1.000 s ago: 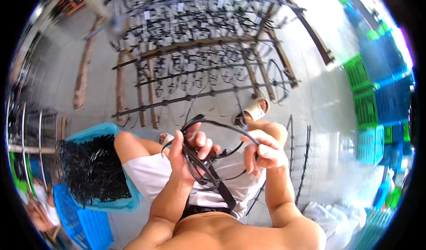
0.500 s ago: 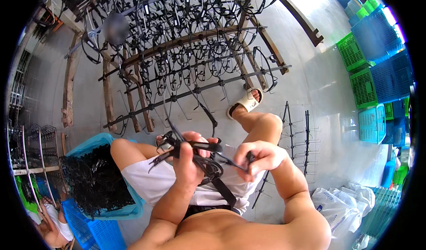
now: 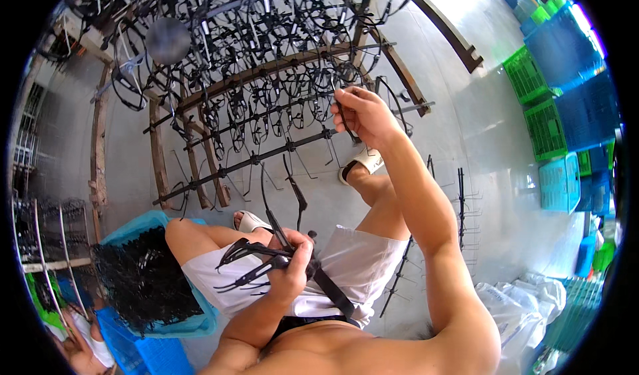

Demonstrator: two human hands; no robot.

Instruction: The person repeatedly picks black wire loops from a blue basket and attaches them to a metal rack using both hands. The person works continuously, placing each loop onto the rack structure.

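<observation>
In my left hand, closed over my lap, is a bunch of thin black plastic strips whose ends fan out on both sides. My right hand reaches up to the near right part of a rack, pinching a curved black strip that hangs below the fingers. Many similar black looped pieces hang in rows from the rack's hooked bars. The lowest black bar shows mostly bare wire hooks. Whether the strip touches a hook is hidden by my fingers.
A light-blue basket heaped with black strips stands by my left leg. Wooden rack legs rest on the floor. Hooked rods lie to the right, near white plastic bags. Stacked crates line the right; another person is at lower left.
My right hand has moved from beside my left hand up and forward to the rack, carrying a strip. My left hand keeps the bunch and has shifted slightly lower.
</observation>
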